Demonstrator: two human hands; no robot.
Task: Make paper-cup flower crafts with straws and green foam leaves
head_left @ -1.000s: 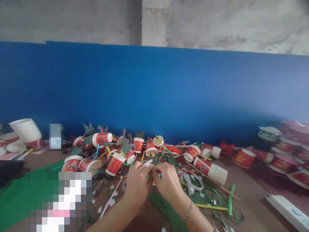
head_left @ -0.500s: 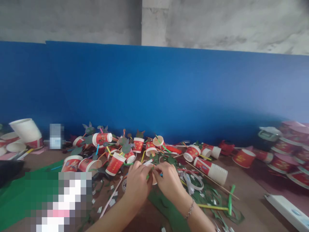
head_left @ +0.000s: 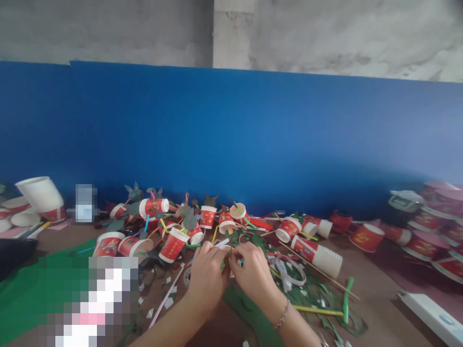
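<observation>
My left hand (head_left: 210, 270) is closed around a paper cup (head_left: 226, 248), mostly hidden behind my fingers; only a bit of pale rim shows between the two hands. My right hand (head_left: 251, 270), with a bracelet on the wrist, pinches at the same spot, its fingertips near the cup's rim. A small bright green bit (head_left: 223, 264) shows by the left fingers. What the right fingertips grip is too small to make out. Just beyond the hands stands a tilted red paper cup (head_left: 174, 246). Green paper (head_left: 249, 308) lies beneath the hands.
Red paper cups with straws and dark paper animal shapes crowd the back. A stack of cups (head_left: 318, 254) lies to the right, near a thin stick (head_left: 336, 279) and green and yellow straws (head_left: 318, 310). A white box (head_left: 430, 313) is far right. Blue panel (head_left: 231, 140) behind.
Both hands stay together at the same place, with only slight finger movement at the cup. The whole view has shifted a few pixels to the right.
</observation>
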